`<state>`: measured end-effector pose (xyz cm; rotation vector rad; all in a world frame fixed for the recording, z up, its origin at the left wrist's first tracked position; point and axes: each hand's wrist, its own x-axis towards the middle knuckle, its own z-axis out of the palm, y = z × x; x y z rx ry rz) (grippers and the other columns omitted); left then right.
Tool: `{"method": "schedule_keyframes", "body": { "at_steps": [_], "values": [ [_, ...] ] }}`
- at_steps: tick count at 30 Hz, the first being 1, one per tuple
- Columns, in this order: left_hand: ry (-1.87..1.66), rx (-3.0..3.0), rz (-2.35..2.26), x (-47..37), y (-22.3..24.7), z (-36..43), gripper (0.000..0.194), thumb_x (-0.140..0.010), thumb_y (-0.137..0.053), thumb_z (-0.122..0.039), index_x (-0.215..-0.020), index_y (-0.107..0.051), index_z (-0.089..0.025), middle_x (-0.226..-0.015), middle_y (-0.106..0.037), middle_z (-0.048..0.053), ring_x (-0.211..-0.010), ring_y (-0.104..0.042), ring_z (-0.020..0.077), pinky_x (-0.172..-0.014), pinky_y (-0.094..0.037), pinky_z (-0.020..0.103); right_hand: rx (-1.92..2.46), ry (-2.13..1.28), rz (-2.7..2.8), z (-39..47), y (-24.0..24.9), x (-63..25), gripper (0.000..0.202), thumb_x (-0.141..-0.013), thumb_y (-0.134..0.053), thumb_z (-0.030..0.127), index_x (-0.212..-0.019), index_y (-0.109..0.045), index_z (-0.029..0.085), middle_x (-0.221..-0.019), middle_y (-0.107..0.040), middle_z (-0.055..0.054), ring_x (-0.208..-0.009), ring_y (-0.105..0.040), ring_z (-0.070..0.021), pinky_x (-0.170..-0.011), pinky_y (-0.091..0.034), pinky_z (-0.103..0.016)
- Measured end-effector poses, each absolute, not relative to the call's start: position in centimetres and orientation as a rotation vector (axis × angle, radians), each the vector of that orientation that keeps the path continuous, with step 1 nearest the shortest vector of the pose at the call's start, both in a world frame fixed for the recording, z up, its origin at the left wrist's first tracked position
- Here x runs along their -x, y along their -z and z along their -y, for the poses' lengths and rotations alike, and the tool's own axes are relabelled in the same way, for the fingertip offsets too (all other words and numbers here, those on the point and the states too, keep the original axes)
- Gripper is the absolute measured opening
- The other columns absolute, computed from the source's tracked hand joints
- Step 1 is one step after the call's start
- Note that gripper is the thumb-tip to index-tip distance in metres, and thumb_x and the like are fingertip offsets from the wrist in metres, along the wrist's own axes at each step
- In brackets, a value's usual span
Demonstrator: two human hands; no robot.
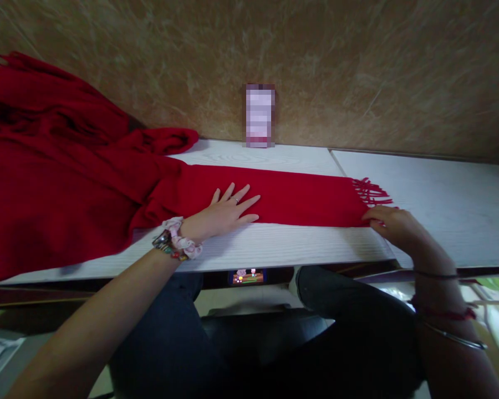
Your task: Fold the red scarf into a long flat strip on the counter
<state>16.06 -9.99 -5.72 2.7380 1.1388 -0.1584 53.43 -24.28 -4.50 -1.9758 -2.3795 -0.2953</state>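
A red fringed scarf (303, 197) lies in a flat strip along the white tabletop, its tassels (372, 191) at the right end. My left hand (224, 213) rests on the strip with fingers spread. At the near corner by the tassels, my right hand (393, 224) pinches the scarf's edge between thumb and fingers. On the left, the strip runs up to a large, rumpled heap of red cloth (62, 183); whether both are one piece I cannot tell.
Behind the white table (441, 205) rises a brown marbled wall (170, 72). A phone-like panel, blurred out (259, 116), stands against it. Below the table's front edge, a lit screen (247, 276) shows cartoon figures above my legs (349, 310).
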Motion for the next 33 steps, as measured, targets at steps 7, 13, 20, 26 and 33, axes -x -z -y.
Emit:
{"method": "schedule_keyframes", "body": {
  "at_steps": [7,13,20,26,33],
  "values": [
    [0.164,-2.725,-1.18,-16.2,5.4,10.3,0.053,-0.095,-0.025,-0.05,-0.145,-0.02,-0.034,-0.156,-0.007,0.003,-0.14,-0.003,0.0368,-0.108,-0.012,0.059,2.073,0.52,2.184,24.1,4.4,-53.3,0.032,-0.081,-0.04,0.016,-0.084,-0.072,0.014,-0.093,-0.072,-0.012,-0.09,-0.065,-0.0241,-0.083,-0.051,-0.035],
    [0.16,-2.703,-1.192,-16.2,5.4,10.3,0.053,-0.095,-0.028,-0.048,-0.145,-0.022,-0.033,-0.155,-0.009,0.004,-0.14,-0.004,0.0375,-0.108,-0.012,0.06,2.211,0.31,2.252,24.2,4.5,-53.7,0.035,-0.075,-0.04,0.008,-0.081,-0.073,0.016,-0.096,-0.072,-0.012,-0.093,-0.065,-0.0266,-0.085,-0.051,-0.039],
    [0.052,-2.783,-1.085,-16.7,4.8,10.8,0.05,-0.096,-0.027,-0.045,-0.144,-0.026,-0.033,-0.156,-0.006,0.003,-0.141,-0.002,0.0339,-0.109,-0.011,0.059,2.004,0.507,2.025,23.7,4.1,-51.5,0.038,-0.078,-0.036,0.01,-0.096,-0.07,0.007,-0.103,-0.068,-0.018,-0.1,-0.06,-0.0279,-0.093,-0.046,-0.042],
    [0.135,-2.771,-1.075,-17.1,5.0,10.9,0.05,-0.096,-0.027,-0.045,-0.145,-0.024,-0.033,-0.155,-0.011,0.004,-0.14,-0.006,0.0365,-0.108,-0.012,0.06,2.214,0.273,1.963,21.7,5.7,-50.7,0.034,-0.084,-0.043,0.025,-0.105,-0.063,0.008,-0.104,-0.066,-0.019,-0.101,-0.059,-0.0291,-0.089,-0.046,-0.045],
    [0.13,-2.798,-1.075,-16.9,5.5,10.6,0.051,-0.096,-0.027,-0.046,-0.145,-0.022,-0.034,-0.155,-0.012,0.004,-0.14,-0.007,0.0355,-0.108,-0.014,0.059,2.343,0.254,1.727,21.1,6.8,-53.6,0.024,-0.079,-0.05,0.027,-0.094,-0.061,0.013,-0.073,-0.067,-0.009,-0.074,-0.063,-0.0243,-0.067,-0.05,-0.038]
  ]
}}
